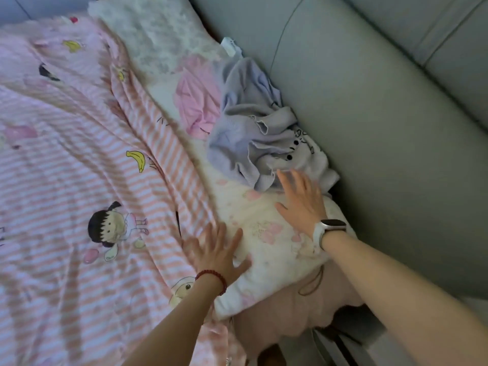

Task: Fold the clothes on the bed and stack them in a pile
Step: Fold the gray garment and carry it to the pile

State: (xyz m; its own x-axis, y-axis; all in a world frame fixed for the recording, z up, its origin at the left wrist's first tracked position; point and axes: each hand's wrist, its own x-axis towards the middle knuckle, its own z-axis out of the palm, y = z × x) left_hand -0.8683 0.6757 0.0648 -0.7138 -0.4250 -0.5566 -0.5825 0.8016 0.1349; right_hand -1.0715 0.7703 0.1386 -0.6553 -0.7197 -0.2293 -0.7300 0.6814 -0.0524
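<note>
Far out past the left hand's fingers spreads the pink striped quilt [79, 180], cartoon girl and bananas printed on it. The left hand [219, 253], a red bead bracelet [212, 278] at its wrist, lies flat with fingers spread wide, holding nothing; the fingertips rest where the quilt's edge meets the white floral garment [269, 249]. That garment lies folded under both palms, a pink piece [280, 318] showing beneath its near edge. Over to the right hand [302, 202], white watch [328, 229] on the wrist: fingers straight and fanned, blurred, pressing the floral garment's far side. Just beyond those fingertips sits a crumpled lavender-grey top [264, 138], touching or nearly so. Left of it, a rumpled pink garment [196, 101]. Right of the fingers rises the grey padded headboard [383, 128].
</note>
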